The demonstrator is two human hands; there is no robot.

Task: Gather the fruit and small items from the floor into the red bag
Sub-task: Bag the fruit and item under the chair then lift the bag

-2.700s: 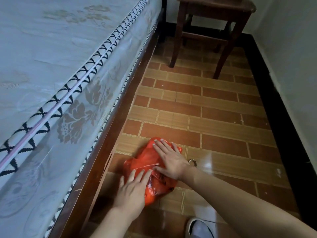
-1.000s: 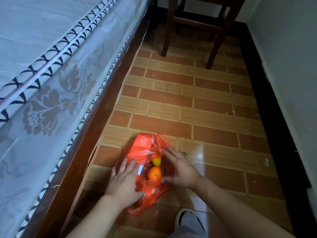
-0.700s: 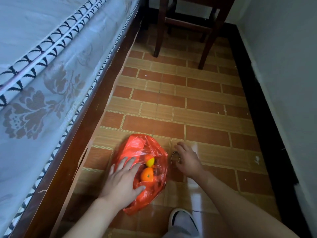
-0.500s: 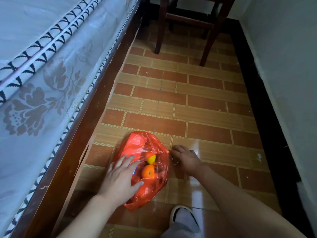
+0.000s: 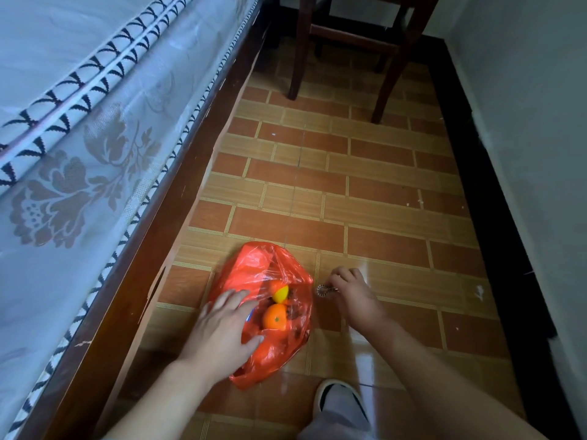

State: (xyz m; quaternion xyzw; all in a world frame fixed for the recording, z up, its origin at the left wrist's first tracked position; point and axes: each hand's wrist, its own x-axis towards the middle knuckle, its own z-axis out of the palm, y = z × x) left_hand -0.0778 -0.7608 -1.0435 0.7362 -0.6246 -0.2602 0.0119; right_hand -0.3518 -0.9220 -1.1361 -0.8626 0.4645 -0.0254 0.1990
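The red plastic bag point(image 5: 254, 271) lies on the tiled floor beside the bed frame, its mouth spread apart. Inside it I see an orange point(image 5: 275, 316) and a small yellow fruit point(image 5: 281, 293). My left hand point(image 5: 222, 328) lies flat on the bag's left side, fingers straight, holding it down. My right hand point(image 5: 352, 293) is just right of the bag, fingers curled, pinching a small metal chain point(image 5: 323, 291) that hangs at its fingertips a little above the floor.
A bed with a pale patterned mattress point(image 5: 79, 138) and dark wooden frame point(image 5: 152, 255) runs along the left. A wooden chair point(image 5: 355, 46) stands at the far end. A wall with black skirting point(image 5: 495, 217) bounds the right. My slippered foot point(image 5: 340, 404) is near the bag.
The bag went from closed under both hands to spread apart, with fruit showing inside. My right hand left the bag, reached right and picked the metal chain off the floor.
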